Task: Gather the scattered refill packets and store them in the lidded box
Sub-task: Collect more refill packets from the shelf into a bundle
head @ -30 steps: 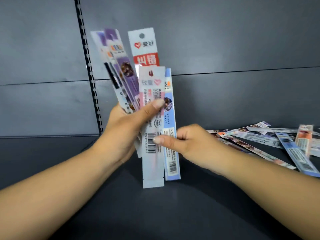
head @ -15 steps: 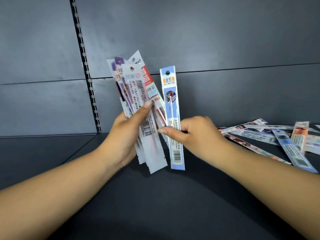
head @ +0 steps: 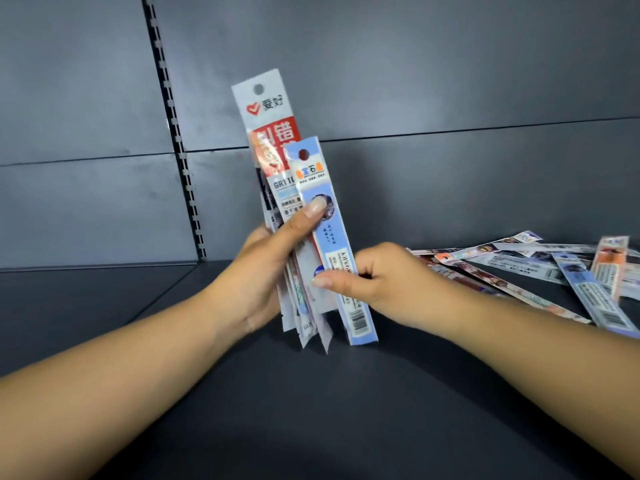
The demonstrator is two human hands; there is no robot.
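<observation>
Midway through gathering: left hand [head: 263, 271] grips a bundle of refill packets [head: 277, 188], right hand [head: 377, 278] pinches a blue packet [head: 341, 258] against it, loose packets [head: 540, 268] remain toward the shelf's [head: 311, 410] right edge, no lidded box in view

— Where are you standing?
— At a shop's display unit: dark grey metal back panels [head: 415, 64], a slotted upright rail [head: 173, 133] for brackets, a matching shelf [head: 311, 410].
— And the stock?
— Retail refill packets [head: 519, 268] with hang holes and barcodes lie scattered on your shelf.
</observation>
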